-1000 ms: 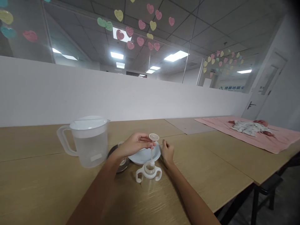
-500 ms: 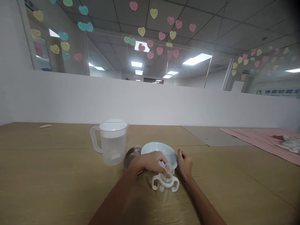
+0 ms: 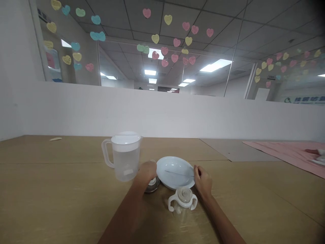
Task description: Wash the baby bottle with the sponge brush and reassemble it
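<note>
The clear bottle (image 3: 183,210) stands upright on the brown table (image 3: 76,203), in front of the person and between the two forearms, with two white handles (image 3: 195,202) on its sides. A round translucent piece (image 3: 185,194) sits at its mouth. Neither hand touches the bottle. Just behind it there is a white plate (image 3: 175,166), which has a thin line across its inside. The right hand (image 3: 203,181) is at the plate's right edge, with fingers bent inward — how far they are closed, and whether they hold something, I cannot tell. The left hand (image 3: 146,171) is over a dark metal dish (image 3: 153,189), left of the plate; its fingers are hidden, so I cannot tell how open it is or what it holds. Some white part shows in this dish. Farther left stands a lidded pitcher (image 3: 126,156), translucent, its handle to the left. At the far right a pink cloth (image 3: 279,152) lies partly over a grey sheet (image 3: 233,150). Behind the table is a white wall (image 3: 165,115) — above it, glass with heart-shaped notes (image 3: 168,19).
</note>
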`<action>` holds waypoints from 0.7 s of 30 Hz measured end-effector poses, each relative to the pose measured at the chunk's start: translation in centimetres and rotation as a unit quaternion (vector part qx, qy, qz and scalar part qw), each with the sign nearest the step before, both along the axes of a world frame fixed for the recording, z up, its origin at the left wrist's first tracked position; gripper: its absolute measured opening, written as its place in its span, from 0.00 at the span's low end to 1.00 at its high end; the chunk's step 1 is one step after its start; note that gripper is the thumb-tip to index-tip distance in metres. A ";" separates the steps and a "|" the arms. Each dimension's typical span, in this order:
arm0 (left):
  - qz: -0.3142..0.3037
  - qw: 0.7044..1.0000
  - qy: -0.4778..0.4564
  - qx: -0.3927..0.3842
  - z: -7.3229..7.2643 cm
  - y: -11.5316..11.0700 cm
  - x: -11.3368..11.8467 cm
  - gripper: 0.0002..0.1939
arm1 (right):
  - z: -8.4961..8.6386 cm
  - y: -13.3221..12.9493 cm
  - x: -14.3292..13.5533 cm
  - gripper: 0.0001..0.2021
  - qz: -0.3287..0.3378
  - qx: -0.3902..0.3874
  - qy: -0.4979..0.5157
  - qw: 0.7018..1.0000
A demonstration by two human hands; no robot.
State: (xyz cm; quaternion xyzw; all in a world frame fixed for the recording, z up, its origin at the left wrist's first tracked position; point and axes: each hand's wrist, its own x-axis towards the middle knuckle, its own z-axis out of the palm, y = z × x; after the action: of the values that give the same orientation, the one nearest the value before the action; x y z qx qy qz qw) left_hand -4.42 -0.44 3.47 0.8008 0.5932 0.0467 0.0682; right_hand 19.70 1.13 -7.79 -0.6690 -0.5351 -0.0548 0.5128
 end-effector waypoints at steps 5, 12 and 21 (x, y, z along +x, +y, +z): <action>0.018 0.999 0.037 -0.025 -1.3 1.3 -0.6 0.12 | 0.1 0.0 0.0 0.29 -0.011 -0.028 -0.008 0.999; 0.020 0.999 0.043 -0.014 -2.5 1.8 -0.6 0.12 | -0.1 0.4 0.1 0.28 -0.013 -0.055 -0.021 0.998; 0.030 0.999 0.002 0.034 -1.5 1.9 -1.3 0.11 | -0.2 0.4 0.2 0.27 -0.004 -0.049 -0.026 0.998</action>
State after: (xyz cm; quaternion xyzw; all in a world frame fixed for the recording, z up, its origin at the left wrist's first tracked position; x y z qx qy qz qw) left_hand -5.74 1.44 1.94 0.7847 0.6151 0.0668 0.0384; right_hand 19.91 1.54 -7.96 -0.6936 -0.5477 -0.0480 0.4655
